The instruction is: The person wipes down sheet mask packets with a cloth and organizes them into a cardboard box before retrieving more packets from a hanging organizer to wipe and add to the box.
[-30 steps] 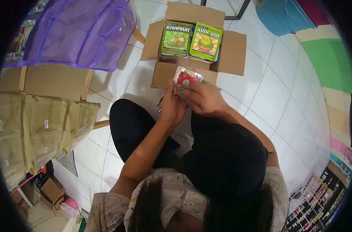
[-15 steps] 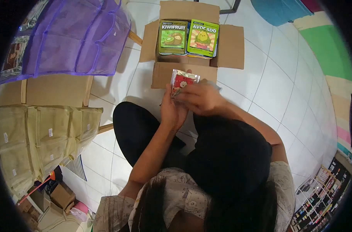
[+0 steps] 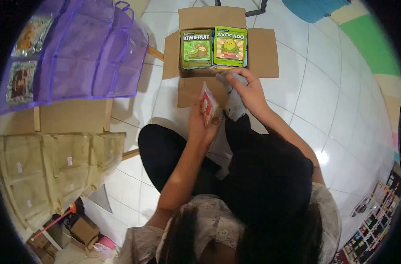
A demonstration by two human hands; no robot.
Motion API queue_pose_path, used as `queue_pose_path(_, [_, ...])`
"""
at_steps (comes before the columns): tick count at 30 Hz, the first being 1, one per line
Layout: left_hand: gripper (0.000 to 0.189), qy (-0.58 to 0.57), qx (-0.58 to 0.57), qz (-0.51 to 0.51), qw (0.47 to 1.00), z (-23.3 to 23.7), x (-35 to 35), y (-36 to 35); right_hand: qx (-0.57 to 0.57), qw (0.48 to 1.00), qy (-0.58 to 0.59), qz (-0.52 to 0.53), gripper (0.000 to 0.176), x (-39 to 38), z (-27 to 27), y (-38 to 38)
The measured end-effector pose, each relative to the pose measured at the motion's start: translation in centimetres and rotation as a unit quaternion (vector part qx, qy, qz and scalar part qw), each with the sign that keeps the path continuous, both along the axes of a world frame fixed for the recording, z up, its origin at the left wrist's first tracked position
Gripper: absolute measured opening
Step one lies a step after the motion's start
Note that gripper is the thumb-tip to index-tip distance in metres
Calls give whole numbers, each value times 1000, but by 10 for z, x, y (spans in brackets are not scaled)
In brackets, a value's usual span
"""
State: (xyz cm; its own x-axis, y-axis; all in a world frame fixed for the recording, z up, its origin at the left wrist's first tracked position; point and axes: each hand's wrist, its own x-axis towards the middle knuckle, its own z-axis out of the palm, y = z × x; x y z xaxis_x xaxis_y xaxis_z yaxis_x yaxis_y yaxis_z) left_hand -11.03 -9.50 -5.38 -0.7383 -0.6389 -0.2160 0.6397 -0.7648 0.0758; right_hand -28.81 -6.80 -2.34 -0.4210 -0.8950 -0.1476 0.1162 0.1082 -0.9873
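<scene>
My left hand (image 3: 202,126) is closed around a small red and silver packet (image 3: 206,104), held tilted just in front of the cardboard box (image 3: 261,53). A crumpled grey cloth (image 3: 235,103) hangs from my right hand (image 3: 253,91), its fingers pinching the upper part near the box's front flap. Inside the box stand packs in two stacks, topped by a green kiwifruit pack (image 3: 196,48) on the left and a bright green avocado pack (image 3: 230,46) on the right. All four box flaps are folded outward.
To the left hangs a purple pocket organizer (image 3: 81,53) with two packets in its pockets. Below it is a beige pocket organizer (image 3: 55,163). A blue object (image 3: 312,9) sits at the top right, and a rack of small items (image 3: 372,220) at the lower right.
My right hand has moved off the packet, up and to the right, with the grey cloth now plainly seen in it. My left hand has turned the packet more edge-on.
</scene>
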Motion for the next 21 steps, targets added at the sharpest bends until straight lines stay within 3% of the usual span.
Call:
queue_pose_path(1, [43, -71, -9, 0, 997, 8, -7, -4, -39, 997, 58, 18, 21, 5, 1, -3])
queue_pose_path(3, [43, -379, -57, 30, 923, 28, -25, 7, -106, 977, 175, 54, 21, 16, 4, -6])
queue_pose_path(4, [43, -297, -43, 40, 953, 21, -22, 2, -85, 977, 173, 89, 21, 20, 17, -5])
queue_pose_path(7, [46, -308, 53, 28, 949, 38, -24, 4, -145, 931, 316, 116, 20, 33, 7, -2])
queue_pose_path(10, [54, -46, -20, 58, 997, 24, -23, -2, -123, 860, 408, 280, 20, 27, 13, 10])
queue_pose_path(13, [60, -28, 15, 16, 999, 28, -15, -7, -186, 801, 465, 329, 21, 22, 5, 6])
queue_pose_path(16, [61, -56, 29, 19, 998, 29, -8, -16, -72, 883, 415, 206, 25, 21, -2, 3])
queue_pose_path(19, [57, -48, 36, -23, 998, 23, 5, -25, -180, 833, 435, 290, 35, 21, -1, 14])
queue_pose_path(20, [50, -174, 103, -2, 979, 23, 8, -27, -172, 831, 440, 292, 37, 21, -6, 14])
queue_pose_path(21, [49, -165, 84, -11, 983, 19, 11, -28, -163, 829, 447, 293, 38, 21, -12, 13])
